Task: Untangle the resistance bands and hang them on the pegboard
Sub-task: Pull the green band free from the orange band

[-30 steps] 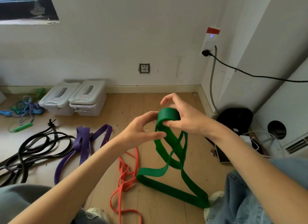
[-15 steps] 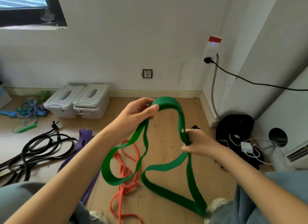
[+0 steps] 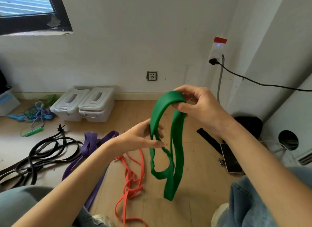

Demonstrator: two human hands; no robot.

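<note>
Both hands grip the green band (image 3: 175,142): my right hand (image 3: 200,108) pinches its top fold; my left hand (image 3: 143,139) pinches one strand; untangling step; next, shake the loops apart.

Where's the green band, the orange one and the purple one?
green band (image 3: 177,152), head view, wide hanging strand
orange band (image 3: 129,181), head view, tangled middle
purple band (image 3: 88,144), head view, bunched upper part
</note>
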